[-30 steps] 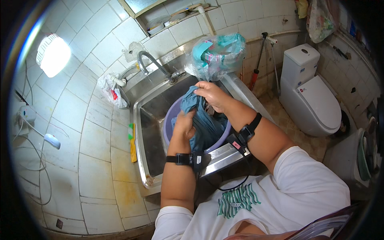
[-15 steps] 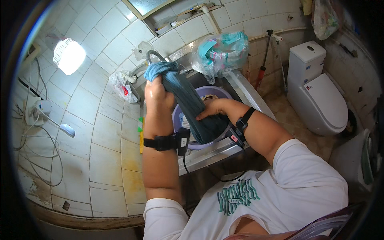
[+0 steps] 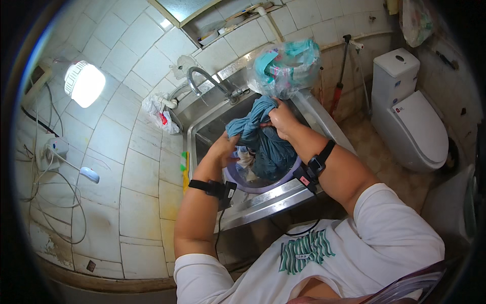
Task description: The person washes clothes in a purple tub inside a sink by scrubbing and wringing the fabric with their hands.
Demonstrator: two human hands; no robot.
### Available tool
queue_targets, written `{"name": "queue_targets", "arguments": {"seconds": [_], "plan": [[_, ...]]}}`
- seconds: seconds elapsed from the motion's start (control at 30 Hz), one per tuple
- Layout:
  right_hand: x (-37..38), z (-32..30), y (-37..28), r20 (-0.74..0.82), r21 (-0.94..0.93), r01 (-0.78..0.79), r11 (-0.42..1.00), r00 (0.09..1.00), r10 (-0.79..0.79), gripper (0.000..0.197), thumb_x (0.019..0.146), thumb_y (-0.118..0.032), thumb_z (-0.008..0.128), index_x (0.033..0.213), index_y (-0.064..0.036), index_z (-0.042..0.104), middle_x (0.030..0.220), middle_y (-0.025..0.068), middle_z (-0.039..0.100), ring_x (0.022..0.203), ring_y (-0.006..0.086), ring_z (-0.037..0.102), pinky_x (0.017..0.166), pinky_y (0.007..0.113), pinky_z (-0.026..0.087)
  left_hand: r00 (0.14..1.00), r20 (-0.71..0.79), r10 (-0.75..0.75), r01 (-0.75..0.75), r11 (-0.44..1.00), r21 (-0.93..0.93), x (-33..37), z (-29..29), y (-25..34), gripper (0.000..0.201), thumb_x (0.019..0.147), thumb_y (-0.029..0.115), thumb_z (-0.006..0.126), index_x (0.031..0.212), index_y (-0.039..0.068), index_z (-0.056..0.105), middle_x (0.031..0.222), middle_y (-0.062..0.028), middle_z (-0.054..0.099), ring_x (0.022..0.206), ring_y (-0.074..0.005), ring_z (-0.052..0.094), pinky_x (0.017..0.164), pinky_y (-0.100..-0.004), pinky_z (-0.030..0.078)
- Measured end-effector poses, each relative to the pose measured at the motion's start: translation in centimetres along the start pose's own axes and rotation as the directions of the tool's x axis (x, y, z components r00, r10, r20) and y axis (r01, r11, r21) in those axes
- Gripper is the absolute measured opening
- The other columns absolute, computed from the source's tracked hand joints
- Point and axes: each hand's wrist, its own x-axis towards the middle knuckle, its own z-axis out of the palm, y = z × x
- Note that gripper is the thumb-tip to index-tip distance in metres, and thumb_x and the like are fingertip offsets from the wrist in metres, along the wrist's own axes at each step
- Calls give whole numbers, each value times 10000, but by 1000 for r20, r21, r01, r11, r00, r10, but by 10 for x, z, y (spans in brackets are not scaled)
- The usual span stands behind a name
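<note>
My right hand (image 3: 281,117) is clenched on the blue garment (image 3: 263,137), lifting its bunched upper end above the purple basin (image 3: 263,183) in the steel sink (image 3: 202,133). My left hand (image 3: 226,147) presses the lower folds — whether it grips them I cannot tell. Best practice: keep the wet cloth over the basin so runoff drains inside. The basin's contents are hidden under fabric.

white toilet (image 3: 411,109) (lid shut), curved tap (image 3: 206,78), lit lamp (image 3: 83,83), bagged clothes (image 3: 286,68), red-handled plunger (image 3: 340,76)

Both hands are closed, left (image 3: 226,147) lower, right (image 3: 281,119) raised higher.
</note>
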Motion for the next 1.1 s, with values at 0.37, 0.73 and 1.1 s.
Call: {"name": "queue_targets", "arguments": {"seconds": [0.37, 0.73, 1.1], "plan": [[-5, 4, 0, 299, 168, 98, 981, 943, -146, 188, 959, -118, 496, 1122, -71, 576, 970, 17, 617, 849, 102, 607, 733, 273, 525, 903, 421, 85, 122, 889, -442, 70, 67, -61, 558, 987, 407, 243, 1384, 40, 382, 1389, -229, 447, 1202, -370, 512, 946, -514, 417], [16, -20, 11, 128, -246, -126, 961, 979, 161, 399, 776, -22, 655, 1158, 20, 547, 975, 116, 623, 866, 199, 624, 716, 293, 503, 950, -86, 300, -300, 954, 10, 147, 26, -71, 379, 853, 167, 541, 1208, 39, 509, 1058, -184, 621, 960, -322, 588, 856, -361, 458], [7, -14, 1, 55, -398, -107, 911, 989, 140, 289, 764, -92, 666, 1046, -41, 632, 935, 105, 634, 865, 187, 577, 758, 321, 460, 909, -5, 417, -365, 802, 473, 121, -3, -50, 395, 784, -24, 636, 1172, 36, 592, 966, -19, 647, 831, -121, 588, 780, -271, 476]]}}
